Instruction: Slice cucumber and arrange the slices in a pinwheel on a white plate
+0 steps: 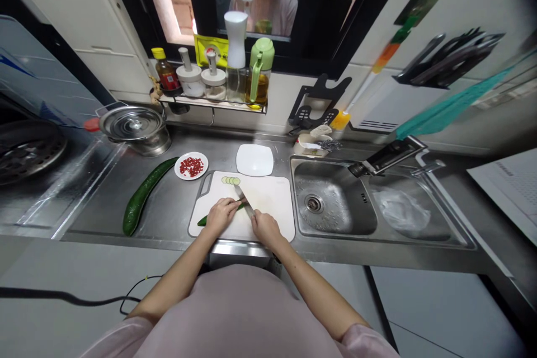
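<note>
On the white cutting board (272,198), my left hand (221,217) is closed over a dark green cucumber piece (202,221), whose two ends show on either side of the fingers. My right hand (267,229) grips a kitchen knife (244,198) by its handle, the blade angled up and left beside the cucumber's right end. Whether the blade touches the cucumber I cannot tell. Several thin pale cucumber slices (230,180) lie overlapping in a row near the board's top edge, by the knife's tip.
Left of the board lie a long whole cucumber (146,193) and a small plate (201,173) of chopped red pieces. A white dish (254,160) stands behind the board. To the right is a steel sink (335,232) with a faucet (386,156). A lidded pot (149,142) stands back left.
</note>
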Available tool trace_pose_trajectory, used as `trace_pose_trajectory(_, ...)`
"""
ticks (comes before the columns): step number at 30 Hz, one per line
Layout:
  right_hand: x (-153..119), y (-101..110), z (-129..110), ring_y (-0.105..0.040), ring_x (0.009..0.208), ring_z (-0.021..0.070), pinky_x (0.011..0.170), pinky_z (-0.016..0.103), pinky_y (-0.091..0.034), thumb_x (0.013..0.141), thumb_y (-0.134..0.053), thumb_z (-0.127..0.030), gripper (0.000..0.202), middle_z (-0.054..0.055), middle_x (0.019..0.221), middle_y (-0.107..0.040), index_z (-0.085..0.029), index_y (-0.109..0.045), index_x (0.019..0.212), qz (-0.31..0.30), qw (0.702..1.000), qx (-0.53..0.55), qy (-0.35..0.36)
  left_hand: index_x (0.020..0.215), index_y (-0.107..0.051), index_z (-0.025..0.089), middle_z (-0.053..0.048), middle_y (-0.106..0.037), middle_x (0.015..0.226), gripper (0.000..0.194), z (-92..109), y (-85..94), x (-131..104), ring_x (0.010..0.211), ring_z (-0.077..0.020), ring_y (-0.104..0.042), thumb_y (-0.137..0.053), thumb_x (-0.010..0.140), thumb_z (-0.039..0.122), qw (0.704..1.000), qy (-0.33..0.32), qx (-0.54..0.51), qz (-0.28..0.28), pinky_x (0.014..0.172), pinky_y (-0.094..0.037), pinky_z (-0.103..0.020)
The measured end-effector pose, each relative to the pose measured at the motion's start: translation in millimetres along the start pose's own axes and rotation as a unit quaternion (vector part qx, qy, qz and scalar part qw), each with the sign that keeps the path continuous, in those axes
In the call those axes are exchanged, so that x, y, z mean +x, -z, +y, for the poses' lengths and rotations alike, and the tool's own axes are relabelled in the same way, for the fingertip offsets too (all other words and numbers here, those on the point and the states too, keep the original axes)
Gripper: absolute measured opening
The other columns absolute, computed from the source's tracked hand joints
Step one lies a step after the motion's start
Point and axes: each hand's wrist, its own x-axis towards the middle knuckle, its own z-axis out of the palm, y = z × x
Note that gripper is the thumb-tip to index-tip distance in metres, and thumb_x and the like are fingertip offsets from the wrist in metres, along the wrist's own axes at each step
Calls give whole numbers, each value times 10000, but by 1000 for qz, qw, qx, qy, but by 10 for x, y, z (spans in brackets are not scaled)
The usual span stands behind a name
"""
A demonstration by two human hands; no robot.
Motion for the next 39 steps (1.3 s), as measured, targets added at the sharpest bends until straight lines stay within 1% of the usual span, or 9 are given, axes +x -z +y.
trace_pose_trajectory(8, -104, 91, -50, -657, 954, 256, 745, 313, -439, 953, -345, -186, 285, 173, 1015, -683, -111, -568, 1115, -44, 999, -11, -17, 1136, -692, 303, -43, -660, 1055, 290, -10, 18, 11, 986, -166, -558, -480, 939, 291, 1000, -6, -6, 2, 894, -455, -293)
trace_pose_trajectory(12, -114, 97, -27, -657, 942, 263, 730, 320, -443, 947, -349, -178, 284, 166, 1007, -685, -110, -575, 1104, -54, 998, -13, -10, 1109, -703, 306, -42, -658, 1052, 278, -2, 30, 19, 979, -166, -564, -485, 936, 312, 1000, -6, -15, 3, 884, -461, -291)
trace_pose_trajectory(15, -92, 83, -6, -654, 948, 260, 732, 317, -440, 947, -351, -179, 281, 163, 1011, -684, -113, -577, 1100, -53, 998, -14, -4, 1097, -709, 300, -44, -660, 1044, 278, -5, 27, 25, 976, -166, -564, -482, 937, 307, 1000, -4, -15, -4, 887, -461, -294)
trace_pose_trajectory(24, -11, 72, -27, -652, 949, 244, 740, 304, -435, 953, -358, -187, 272, 160, 1007, -684, -129, -578, 1102, -55, 998, -12, -7, 1079, -711, 286, -39, -668, 1031, 275, -48, -12, 24, 963, -165, -565, -473, 941, 303, 999, -31, -13, 19, 877, -451, -285)
trace_pose_trajectory(28, 32, 66, -32, -653, 952, 241, 739, 302, -436, 957, -360, -194, 263, 153, 1014, -684, -138, -567, 1110, -51, 999, -18, -4, 1088, -708, 284, -38, -668, 1050, 278, -48, -12, 27, 974, -165, -562, -473, 940, 300, 1000, -25, -15, 9, 885, -449, -287)
trace_pose_trajectory(33, 95, 31, -42, -657, 949, 247, 736, 298, -438, 956, -342, -181, 283, 150, 999, -683, -121, -575, 1104, -47, 999, -18, 4, 1101, -706, 284, -44, -663, 1069, 284, -30, 1, 32, 999, -168, -560, -471, 941, 299, 1000, -6, -16, -8, 895, -450, -289)
trace_pose_trajectory(36, 142, 7, -61, -656, 951, 241, 744, 298, -441, 948, -343, -168, 285, 152, 1000, -683, -116, -576, 1103, -37, 999, -15, 6, 1106, -705, 281, -46, -667, 1061, 291, -26, 5, 36, 989, -167, -562, -465, 945, 306, 1000, -12, -18, -1, 892, -454, -290)
trace_pose_trajectory(39, 196, -8, -86, -650, 967, 234, 762, 304, -447, 944, -343, -161, 288, 159, 1010, -681, -117, -569, 1117, -40, 999, -15, 7, 1105, -706, 277, -47, -670, 1040, 288, -27, 7, 38, 969, -167, -568, -469, 944, 310, 999, -29, -22, 14, 877, -462, -292)
